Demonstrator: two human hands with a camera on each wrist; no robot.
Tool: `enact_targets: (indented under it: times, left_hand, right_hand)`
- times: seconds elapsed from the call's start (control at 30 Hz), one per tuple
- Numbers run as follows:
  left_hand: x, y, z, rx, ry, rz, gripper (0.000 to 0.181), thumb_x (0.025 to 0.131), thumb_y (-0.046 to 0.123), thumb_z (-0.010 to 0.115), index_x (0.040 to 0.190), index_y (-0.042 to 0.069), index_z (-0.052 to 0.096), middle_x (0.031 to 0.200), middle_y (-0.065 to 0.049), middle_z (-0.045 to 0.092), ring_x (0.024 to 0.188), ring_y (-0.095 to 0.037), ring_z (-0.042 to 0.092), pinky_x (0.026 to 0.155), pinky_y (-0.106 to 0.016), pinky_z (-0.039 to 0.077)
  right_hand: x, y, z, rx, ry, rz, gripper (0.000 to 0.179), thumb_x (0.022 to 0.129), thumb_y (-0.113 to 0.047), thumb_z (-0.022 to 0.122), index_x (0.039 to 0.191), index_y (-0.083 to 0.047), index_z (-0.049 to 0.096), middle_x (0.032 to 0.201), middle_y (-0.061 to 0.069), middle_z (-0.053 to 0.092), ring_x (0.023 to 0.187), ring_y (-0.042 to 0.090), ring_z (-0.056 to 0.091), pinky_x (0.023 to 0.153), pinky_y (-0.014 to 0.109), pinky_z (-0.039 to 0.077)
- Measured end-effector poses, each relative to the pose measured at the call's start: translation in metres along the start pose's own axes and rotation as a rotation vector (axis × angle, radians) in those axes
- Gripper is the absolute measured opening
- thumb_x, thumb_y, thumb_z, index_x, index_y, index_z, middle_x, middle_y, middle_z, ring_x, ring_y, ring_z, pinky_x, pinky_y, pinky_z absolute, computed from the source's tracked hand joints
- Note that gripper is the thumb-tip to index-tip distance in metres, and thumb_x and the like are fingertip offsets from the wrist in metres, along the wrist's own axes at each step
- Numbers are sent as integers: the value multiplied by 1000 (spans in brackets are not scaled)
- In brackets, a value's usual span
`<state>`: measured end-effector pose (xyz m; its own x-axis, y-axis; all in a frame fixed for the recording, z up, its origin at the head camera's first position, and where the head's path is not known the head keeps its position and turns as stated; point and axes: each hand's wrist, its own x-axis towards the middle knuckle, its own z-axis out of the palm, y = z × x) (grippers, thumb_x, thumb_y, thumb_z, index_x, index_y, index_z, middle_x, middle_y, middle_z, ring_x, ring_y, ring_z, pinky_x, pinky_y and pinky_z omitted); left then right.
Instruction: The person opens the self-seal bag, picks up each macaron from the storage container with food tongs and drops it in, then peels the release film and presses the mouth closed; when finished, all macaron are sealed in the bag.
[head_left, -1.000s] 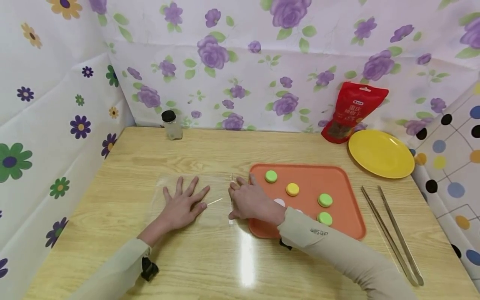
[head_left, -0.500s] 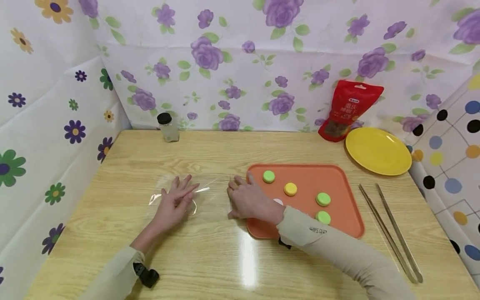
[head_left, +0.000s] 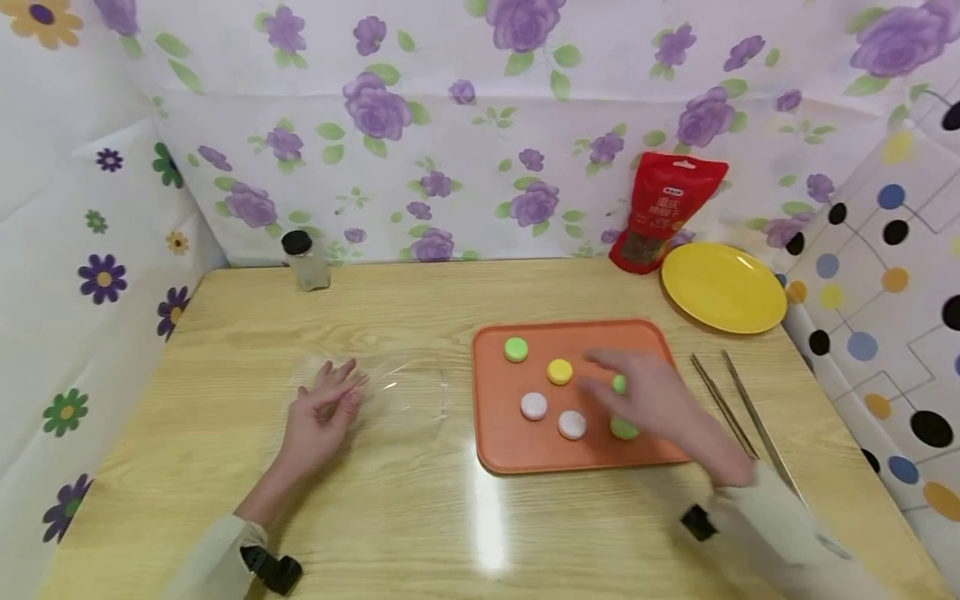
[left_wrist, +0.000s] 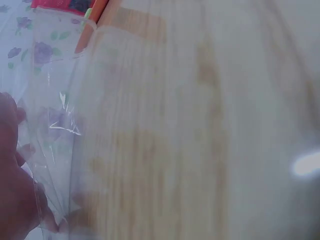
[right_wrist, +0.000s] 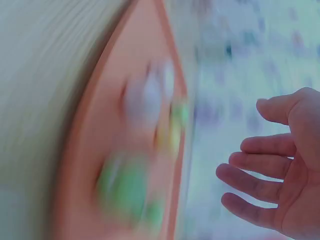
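Note:
My left hand (head_left: 318, 417) pinches a thin clear plastic bag (head_left: 408, 387) between thumb and fingers, left of the middle of the table. In the left wrist view the bag (left_wrist: 60, 100) stands partly raised, with the fingers seen through it. Over the right part of an orange tray (head_left: 498, 450) hovers my right hand (head_left: 652, 396), blurred, fingers spread and holding nothing. On the tray lie macarons: a yellow one (head_left: 559, 372), a green one (head_left: 516, 349), two pale ones including this white macaron (head_left: 572, 425), and more green ones partly hidden by the right hand.
Long metal tongs (head_left: 738, 379) lie right of the tray, partly behind the right forearm. A yellow plate (head_left: 723, 287) and a red snack pouch (head_left: 667, 208) stand at the back right. A black-lidded jar (head_left: 307, 262) is at the back left. Patterned cloths border the table.
My right hand has left the bag's right end and moved right over the tray, uncovering the pale macarons. My left hand has gone from spread flat on the bag to pinching it.

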<state>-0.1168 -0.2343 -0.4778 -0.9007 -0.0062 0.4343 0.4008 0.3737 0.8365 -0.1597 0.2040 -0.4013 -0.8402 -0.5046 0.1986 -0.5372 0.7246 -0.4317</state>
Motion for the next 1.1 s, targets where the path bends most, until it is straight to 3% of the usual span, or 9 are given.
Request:
enact_targets:
  times: [0.13, 0.17, 0.23, 0.37, 0.5, 0.83, 0.97, 1.1]
  left_hand:
    - [-6, 1, -13, -23, 37, -19, 24, 85, -20, 65, 108, -14, 67, 132, -36, 52, 137, -60, 22, 100, -79, -12]
    - [-8, 0, -16, -28, 42, -23, 24, 85, -19, 65, 108, -13, 68, 133, -35, 52, 138, -59, 22, 101, -78, -12]
    - [-12, -1, -22, -38, 53, -36, 24, 86, -18, 66, 108, -11, 70, 134, -34, 53, 139, -56, 23, 103, -75, -12]
    - [-20, -2, -29, -50, 91, -75, 23, 85, -16, 68, 106, -9, 72, 133, -33, 53, 140, -54, 24, 108, -69, -12]
    - [-25, -3, -28, -69, 115, -111, 22, 84, -17, 69, 105, -10, 72, 132, -33, 54, 140, -52, 25, 111, -64, -10]
    - [-16, -1, -11, -122, 62, -79, 23, 84, -18, 67, 105, -9, 72, 135, -31, 52, 139, -57, 22, 107, -68, -14]
    - [-9, 0, -4, -127, 37, -69, 23, 85, -18, 68, 106, -10, 71, 135, -32, 51, 139, -57, 22, 107, -68, -15]
    - [-6, -1, 2, -127, 17, -67, 24, 85, -18, 68, 107, -10, 71, 136, -33, 49, 139, -56, 22, 106, -69, -15]
  right_hand:
    - [-50, 56, -24, -116, 135, 210, 37, 95, -21, 69, 120, 7, 67, 77, 21, 69, 49, 29, 55, 47, 42, 46]
    - [-60, 67, -27, -140, 157, 267, 40, 95, -21, 69, 119, 10, 65, 78, 26, 68, 56, 35, 61, 51, 46, 50]
    - [-78, 84, -31, -161, 176, 364, 48, 94, -22, 69, 120, 17, 60, 100, 37, 65, 78, 48, 65, 64, 56, 53]
    - [-97, 103, -29, -97, 55, 505, 72, 95, -32, 68, 131, 25, 42, 119, 51, 46, 102, 63, 51, 77, 68, 47]
    - [-98, 112, -19, -59, -54, 527, 83, 94, -37, 69, 136, 25, 33, 121, 52, 39, 104, 64, 48, 78, 67, 47]
    - [-111, 128, -18, -155, -25, 520, 56, 91, -14, 67, 125, 24, 45, 107, 44, 51, 92, 55, 55, 73, 62, 49]
    - [-124, 126, -25, -153, 52, 448, 49, 87, -8, 67, 127, 16, 51, 102, 36, 54, 81, 47, 56, 64, 55, 48]
    - [-134, 120, -30, -179, 103, 306, 46, 81, -1, 73, 124, 7, 57, 92, 25, 56, 72, 34, 53, 57, 46, 44]
